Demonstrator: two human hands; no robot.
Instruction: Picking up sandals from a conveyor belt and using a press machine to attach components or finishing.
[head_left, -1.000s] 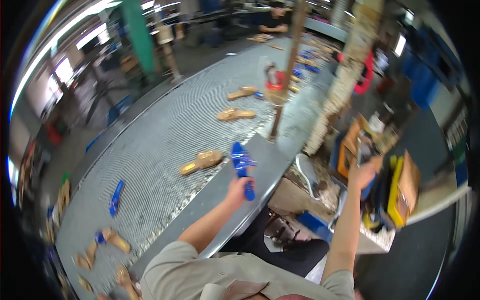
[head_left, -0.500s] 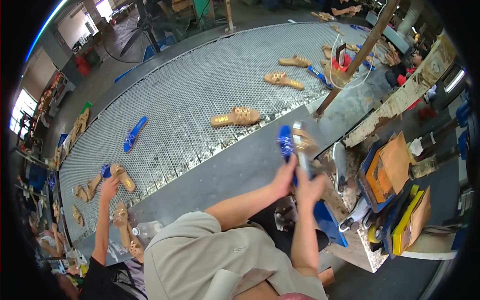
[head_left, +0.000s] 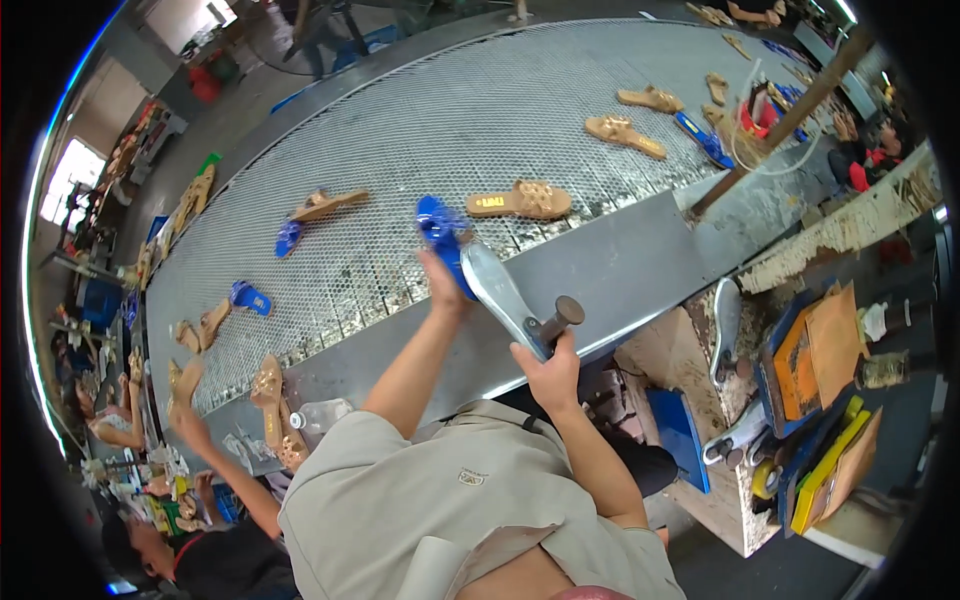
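The left hand (head_left: 442,283) grips a blue flat sandal (head_left: 444,240), held above the grey perforated conveyor belt (head_left: 400,150). The right hand (head_left: 548,368) closes around the dark handle of a silver metal shoe last (head_left: 503,296), which touches the sandal just beside the left hand.
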